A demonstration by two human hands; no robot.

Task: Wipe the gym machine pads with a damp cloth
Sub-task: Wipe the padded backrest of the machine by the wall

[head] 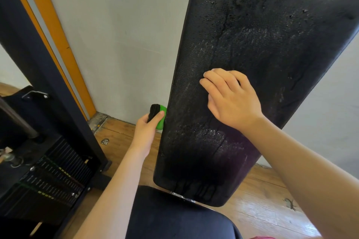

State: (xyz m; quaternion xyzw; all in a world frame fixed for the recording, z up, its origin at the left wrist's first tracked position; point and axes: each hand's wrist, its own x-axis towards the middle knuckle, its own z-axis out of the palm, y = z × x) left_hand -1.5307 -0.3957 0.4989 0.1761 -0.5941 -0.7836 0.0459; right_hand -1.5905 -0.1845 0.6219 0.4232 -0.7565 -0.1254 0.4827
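back pad at 1 o'clock: wet, spotty, maybe half wiped | seat pad at 6: looks dry, not done | right hand curled on back pad, cloth hidden, cannot tell | left hand at 9 grips green bottle

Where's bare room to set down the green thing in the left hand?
Free: wood floor between frame post and back pad, apart from one small scrap; floor right of the pad's lower end. Crowded: weight stack at left, seat beneath the pad.
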